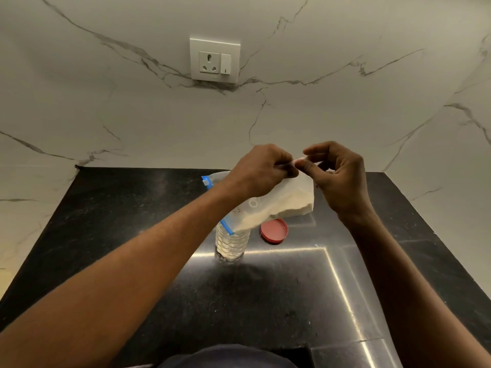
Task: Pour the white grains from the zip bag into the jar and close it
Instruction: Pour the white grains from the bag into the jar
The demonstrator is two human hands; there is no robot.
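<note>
A clear zip bag [287,200] with a blue zip strip hangs upside down, white grains inside it. Its mouth rests in the open top of a clear ribbed jar [230,244] that stands on the black counter and holds white grains. My left hand [261,170] and my right hand [337,172] pinch the bag's raised bottom edge side by side, above the jar. The red lid [274,231] lies flat on the counter just right of the jar.
The black stone counter [132,235] ends at a white marbled wall with a socket and switch plate [214,59]. Walls close in on the left and right sides. A bright light reflection crosses the counter in front of the jar.
</note>
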